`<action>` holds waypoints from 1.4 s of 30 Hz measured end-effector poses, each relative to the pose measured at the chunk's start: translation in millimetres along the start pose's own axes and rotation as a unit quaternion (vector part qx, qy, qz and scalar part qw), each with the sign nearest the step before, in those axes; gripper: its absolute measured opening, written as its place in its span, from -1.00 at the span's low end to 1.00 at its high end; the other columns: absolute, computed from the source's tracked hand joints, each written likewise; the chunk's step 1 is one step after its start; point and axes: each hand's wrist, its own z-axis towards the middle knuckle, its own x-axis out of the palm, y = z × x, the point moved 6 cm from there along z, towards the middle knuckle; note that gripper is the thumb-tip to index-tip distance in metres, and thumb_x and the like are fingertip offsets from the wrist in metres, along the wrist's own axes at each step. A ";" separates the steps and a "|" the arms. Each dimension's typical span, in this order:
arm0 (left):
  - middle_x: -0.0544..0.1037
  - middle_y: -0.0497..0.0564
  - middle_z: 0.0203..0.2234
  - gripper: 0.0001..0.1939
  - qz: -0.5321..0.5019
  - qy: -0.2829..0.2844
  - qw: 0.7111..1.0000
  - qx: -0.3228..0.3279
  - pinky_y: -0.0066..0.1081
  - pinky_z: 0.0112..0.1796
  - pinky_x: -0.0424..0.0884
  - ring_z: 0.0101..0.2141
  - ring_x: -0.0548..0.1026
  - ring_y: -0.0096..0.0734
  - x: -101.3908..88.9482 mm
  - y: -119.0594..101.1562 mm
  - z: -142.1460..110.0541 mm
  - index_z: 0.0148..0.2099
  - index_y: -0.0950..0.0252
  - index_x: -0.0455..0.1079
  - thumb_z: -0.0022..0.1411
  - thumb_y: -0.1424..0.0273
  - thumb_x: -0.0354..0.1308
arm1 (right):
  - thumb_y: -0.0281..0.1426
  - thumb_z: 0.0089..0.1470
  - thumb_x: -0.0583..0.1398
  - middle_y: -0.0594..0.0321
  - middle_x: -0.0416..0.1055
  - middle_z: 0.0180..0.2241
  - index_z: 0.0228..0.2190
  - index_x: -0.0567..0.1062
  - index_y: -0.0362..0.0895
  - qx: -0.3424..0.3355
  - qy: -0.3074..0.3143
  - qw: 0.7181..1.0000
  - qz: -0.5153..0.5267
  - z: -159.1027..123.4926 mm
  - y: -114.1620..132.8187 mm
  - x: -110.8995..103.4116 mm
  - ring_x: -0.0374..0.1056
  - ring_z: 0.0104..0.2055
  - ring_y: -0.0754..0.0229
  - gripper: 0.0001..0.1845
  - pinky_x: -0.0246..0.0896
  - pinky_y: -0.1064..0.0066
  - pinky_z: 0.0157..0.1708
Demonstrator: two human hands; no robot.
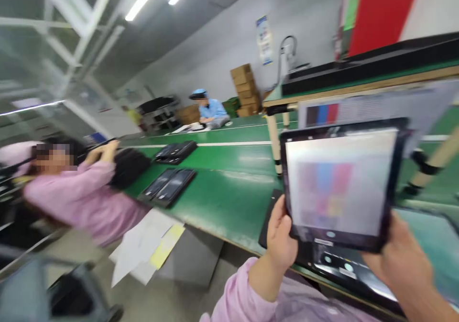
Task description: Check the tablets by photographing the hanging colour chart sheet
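I hold a black tablet [340, 183] upright in front of me with both hands; its lit screen shows blurred coloured bars. My left hand [281, 233] grips its lower left corner, thumb on the front bezel. My right hand [405, 255] is closed round its lower right corner. Behind the tablet hangs a printed chart with coloured stripes [373, 106]. Another dark tablet [340, 264] lies flat on the green belt [222, 193] just under the held one.
A person in a pink coat [79, 193] sits at the left, handling a black device. Two pairs of dark tablets [168, 185] [176, 151] lie on the belt. A person in blue [211, 109] works far back. Cardboard boxes [245, 90] stand by the wall. A wooden rack [358, 85] spans the belt.
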 end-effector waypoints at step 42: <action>0.20 0.29 0.13 0.24 0.462 0.041 0.824 0.325 0.16 0.11 0.27 0.15 0.28 0.14 20.8 9.6 -21.5 0.43 0.25 -0.17 -0.09 -0.15 0.37 | 0.18 -0.03 0.30 0.15 0.56 -0.32 -0.31 0.59 -0.09 0.071 -0.030 0.942 0.327 -8.4 -7.5 -5.6 0.52 -0.17 -0.04 -0.42 0.45 0.06 -0.02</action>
